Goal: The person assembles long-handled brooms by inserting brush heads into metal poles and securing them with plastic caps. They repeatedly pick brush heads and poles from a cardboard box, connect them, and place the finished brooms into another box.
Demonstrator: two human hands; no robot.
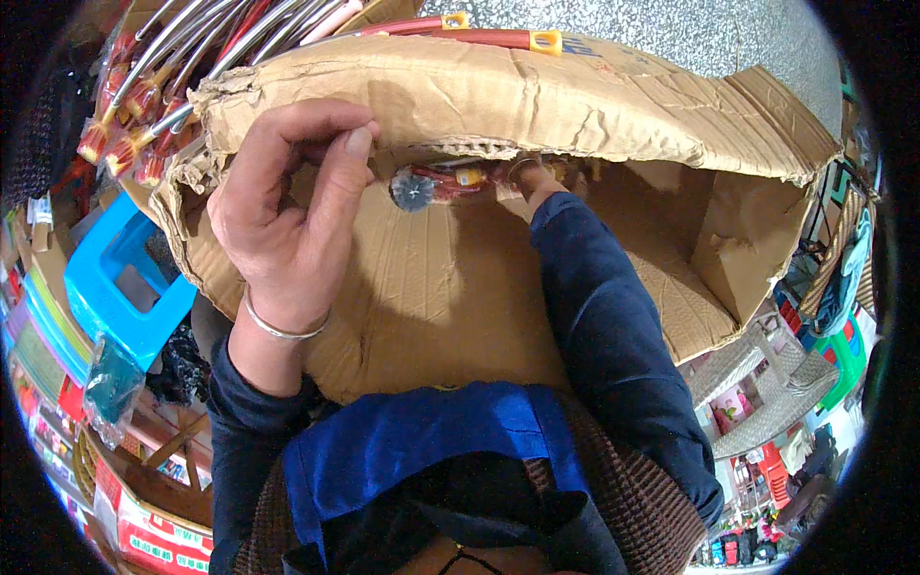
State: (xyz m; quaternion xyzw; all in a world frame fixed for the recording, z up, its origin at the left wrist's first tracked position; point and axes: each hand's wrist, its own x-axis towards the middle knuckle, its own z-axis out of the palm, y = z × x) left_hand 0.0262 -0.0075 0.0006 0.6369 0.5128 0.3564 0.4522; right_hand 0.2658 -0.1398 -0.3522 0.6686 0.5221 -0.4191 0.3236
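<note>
Red-handled tool with a round dark bristly head, lying deep inside the big torn cardboard box, just under its folded-over top flap. Seems to be some kind of small brush or wheel on a stick; too tucked in to name more exactly.

Head view, looking down past a blue garment and dark sleeves:

Left hand raised at the flap's ragged left edge, fingers curled, thumb and forefinger pinched together on the torn cardboard lip; a thin metal bangle on that wrist. Holding the flap up and back, by the look of it.

Right hand pushed into the box beneath the flap, mostly hidden by cardboard; only the knuckles and sleeve end visible. Touching or closing on the handle end of the tool, but cannot tell whether gripped or merely reached.

Beyond the box, upper left: a bundle of long metal rods with red and yellow fittings, wrapped in clear plastic. Left of the box: a blue plastic stool.

To do this well, judging from the layout: keep the flap lifted clear with the pinch so the opening stays wide, take the tool by its handle rather than the bristled head, and draw it straight out along the box floor to avoid snagging the torn corrugated edge.
</note>
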